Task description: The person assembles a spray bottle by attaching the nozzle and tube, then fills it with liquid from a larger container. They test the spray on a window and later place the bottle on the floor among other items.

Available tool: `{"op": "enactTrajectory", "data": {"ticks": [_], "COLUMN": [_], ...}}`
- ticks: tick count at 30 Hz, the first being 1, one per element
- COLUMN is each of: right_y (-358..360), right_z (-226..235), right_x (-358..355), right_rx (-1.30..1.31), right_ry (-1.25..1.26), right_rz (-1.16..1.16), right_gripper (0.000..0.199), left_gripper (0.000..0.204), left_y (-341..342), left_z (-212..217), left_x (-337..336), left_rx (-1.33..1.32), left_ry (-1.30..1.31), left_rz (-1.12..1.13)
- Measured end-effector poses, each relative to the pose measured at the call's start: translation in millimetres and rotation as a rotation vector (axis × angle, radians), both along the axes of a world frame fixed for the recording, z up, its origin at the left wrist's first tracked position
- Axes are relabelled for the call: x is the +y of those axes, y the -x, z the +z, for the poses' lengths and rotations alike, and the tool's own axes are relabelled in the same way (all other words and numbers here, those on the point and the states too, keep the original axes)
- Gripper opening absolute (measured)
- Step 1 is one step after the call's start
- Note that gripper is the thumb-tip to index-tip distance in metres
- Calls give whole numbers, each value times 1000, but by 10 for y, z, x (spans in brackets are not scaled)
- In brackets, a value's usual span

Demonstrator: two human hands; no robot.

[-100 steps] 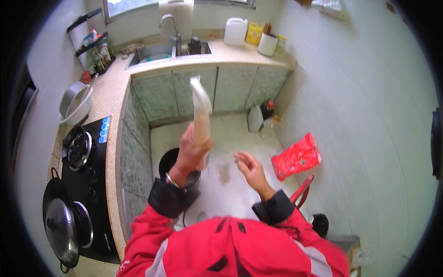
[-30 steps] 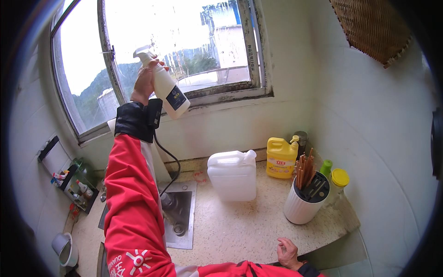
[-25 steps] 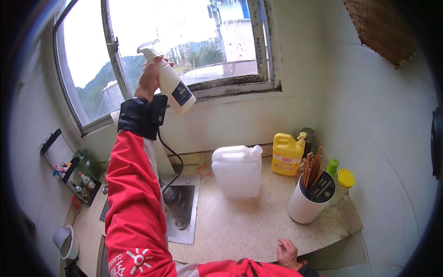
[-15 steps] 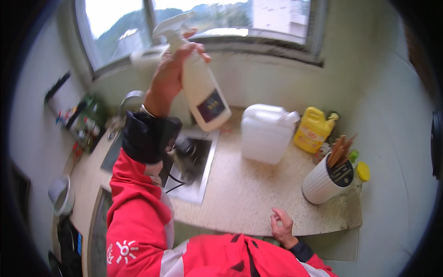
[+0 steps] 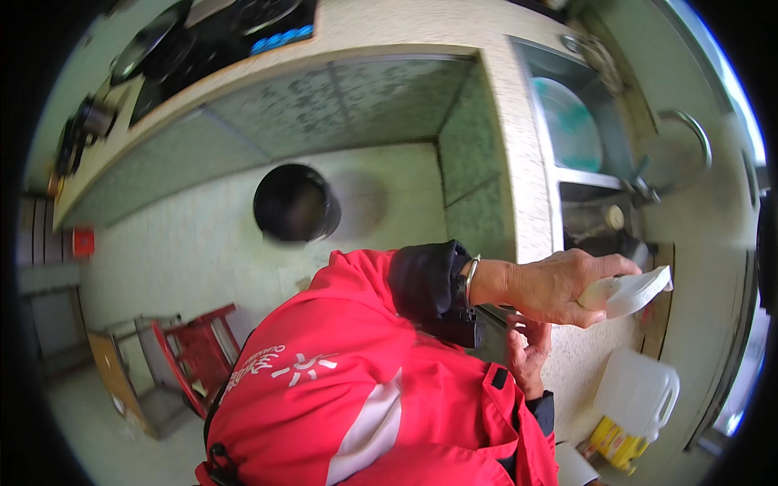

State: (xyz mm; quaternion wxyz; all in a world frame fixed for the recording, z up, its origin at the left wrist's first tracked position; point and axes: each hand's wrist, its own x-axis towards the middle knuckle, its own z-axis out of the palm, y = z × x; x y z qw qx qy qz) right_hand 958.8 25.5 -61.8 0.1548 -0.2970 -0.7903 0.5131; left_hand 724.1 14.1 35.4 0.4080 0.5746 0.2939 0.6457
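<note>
My left hand [image 5: 563,285] is closed around a spray bottle, with its arm reaching across to the right over the counter edge. Only the pale trigger head [image 5: 639,293] shows clearly; the rest of the bottle is hidden beneath the hand. Close below that wrist, my right hand [image 5: 531,360] is held near my body at the counter. Its fingers are loosely bent and apart, with nothing visible in them, though the left forearm covers part of it.
A two-bowl sink [image 5: 596,178] with a faucet [image 5: 693,134] lies beyond my left hand. A white jug [image 5: 636,393] and yellow jug [image 5: 617,444] stand on the counter at lower right. A black bin [image 5: 296,202], red chair [image 5: 198,356] and stove [image 5: 194,61] are leftward.
The view has swung left toward the floor and stove. My left hand has gone from holding the spray bottle up before the window to holding it lower, by the sink.
</note>
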Motion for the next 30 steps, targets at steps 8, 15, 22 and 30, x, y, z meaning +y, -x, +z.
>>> {"op": "enactTrajectory", "data": {"ticks": [8,15,22,30], "right_y": [891,1282,1393,1995], "right_z": [-432,-666,-966,-1278], "right_x": [-221,-677,-891,-1365], "right_rx": [-301,-97,-147,-299], "right_ry": [-14,188,165,-63], "right_rz": [478,638,724,868], "right_gripper": [46,58,47,38], "left_gripper": [69,51,43,32], "left_y": [363,706,1009,1454], "left_z": [-633,-1100,-1264,-1329], "left_x": [-1059,-2634,-4326,-5804], "left_rx": [139,-58,-169,-312], "left_ry": [210,610,774,567], "left_rz": [507,923,1591,1909]}}
